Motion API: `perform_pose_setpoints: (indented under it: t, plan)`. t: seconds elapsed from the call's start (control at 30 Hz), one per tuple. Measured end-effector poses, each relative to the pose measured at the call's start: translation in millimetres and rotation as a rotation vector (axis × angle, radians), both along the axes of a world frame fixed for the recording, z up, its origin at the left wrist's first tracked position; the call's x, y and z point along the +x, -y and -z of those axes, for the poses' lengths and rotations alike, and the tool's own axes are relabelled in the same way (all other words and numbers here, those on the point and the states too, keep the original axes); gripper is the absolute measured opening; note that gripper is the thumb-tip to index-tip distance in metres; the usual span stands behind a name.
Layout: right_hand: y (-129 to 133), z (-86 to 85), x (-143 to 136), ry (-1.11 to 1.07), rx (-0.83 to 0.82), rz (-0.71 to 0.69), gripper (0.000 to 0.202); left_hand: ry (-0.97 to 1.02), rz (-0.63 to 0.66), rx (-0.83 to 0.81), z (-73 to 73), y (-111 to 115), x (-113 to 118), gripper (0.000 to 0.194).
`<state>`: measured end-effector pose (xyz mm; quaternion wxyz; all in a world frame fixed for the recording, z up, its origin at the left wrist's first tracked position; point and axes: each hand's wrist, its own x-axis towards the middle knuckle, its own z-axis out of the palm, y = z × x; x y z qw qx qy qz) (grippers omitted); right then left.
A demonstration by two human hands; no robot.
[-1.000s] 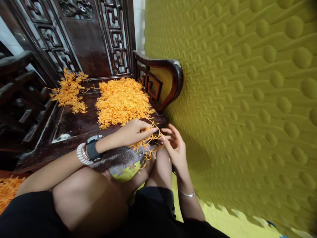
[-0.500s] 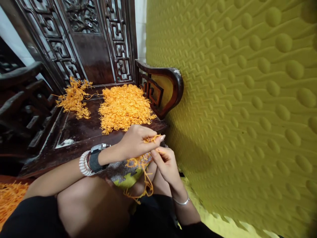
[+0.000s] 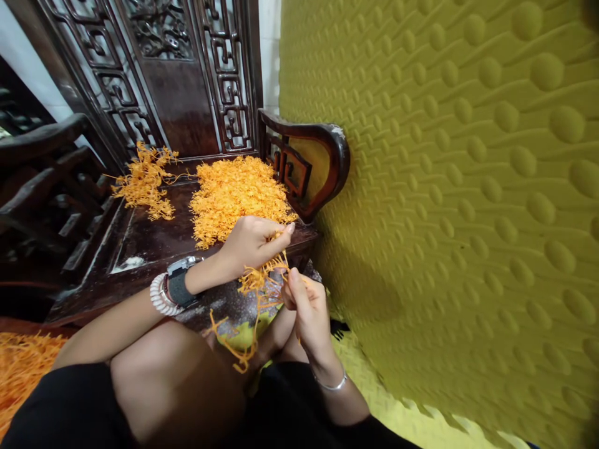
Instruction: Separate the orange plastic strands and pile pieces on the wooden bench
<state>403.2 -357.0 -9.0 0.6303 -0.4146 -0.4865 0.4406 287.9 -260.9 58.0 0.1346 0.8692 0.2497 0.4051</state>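
Observation:
My left hand (image 3: pixel 250 242) pinches a bunch of thin orange strands (image 3: pixel 255 293) just in front of the dark wooden chair seat (image 3: pixel 154 240). A few of those strands hang down to my knee. My right hand (image 3: pixel 304 307) sits just below it, fingers closed on strands from the same bunch. A large heap of orange strands (image 3: pixel 236 196) lies on the seat right behind my left hand. A smaller, looser clump (image 3: pixel 145 181) lies at the seat's back left. My left wrist wears a watch and a white bracelet.
The carved chair back (image 3: pixel 163 68) and curved armrest (image 3: pixel 311 159) stand behind the heaps. A bumpy yellow-green foam mat (image 3: pixel 468 187) rises like a wall on the right. More orange strands (image 3: pixel 21 368) lie at the lower left. My bent knees fill the bottom.
Both hands came together on the bunch; my right hand went from open to closed on it. My left hand lifted slightly toward the heap, and strands now dangle lower.

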Motion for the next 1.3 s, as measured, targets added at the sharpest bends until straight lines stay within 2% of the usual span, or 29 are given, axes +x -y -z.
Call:
perform_pose_setpoints:
  t: [0.07,0.13,0.33,0.63,0.77,0.93,1.0,1.1,1.13,1.2,1.3]
  plan:
    - [1,0.5,-2,-0.022,0.002,0.008,0.056,-0.027,-0.012,0.076,-0.1,-2,0,0.042]
    - [3,1.0,-3,-0.035,-0.002,0.012,0.056,-0.048,0.002,0.072,-0.3,-4,0,0.042]
    - [9,-4.3,-3,0.041,-0.034,-0.003,0.054,-0.089,0.130,-0.219,-6.8,-4,-5,0.047]
    - [23,-9.4,-4,0.242,0.002,0.020,0.047,-0.105,0.184,-0.484,-15.9,1,-12,0.053]
    - [25,-7.5,1,0.377,0.035,0.080,0.043,-0.102,0.213,-0.514,-15.5,3,-10,0.054]
    - [24,-7.2,2,0.401,0.077,0.151,0.043,-0.092,0.267,-0.510,-10.3,-4,1,0.053]
    - [33,-7.6,2,0.404,0.111,0.157,0.043,-0.008,0.200,-0.480,-9.4,-20,-2,0.053]
    - [56,-7.9,5,0.439,0.256,0.158,0.040,0.404,-0.066,-0.427,-10.4,-54,-19,0.054]
    - [61,-8.0,6,0.454,0.288,0.166,0.039,0.489,-0.088,-0.454,-10.4,-63,-24,0.053]
    - [61,-8.1,11,0.463,0.272,0.206,0.038,0.447,-0.043,-0.499,-8.6,-69,-27,0.052]
    - [43,-7.2,19,0.409,0.147,0.251,0.040,0.258,0.180,-0.594,-2.1,-53,-11,0.051]
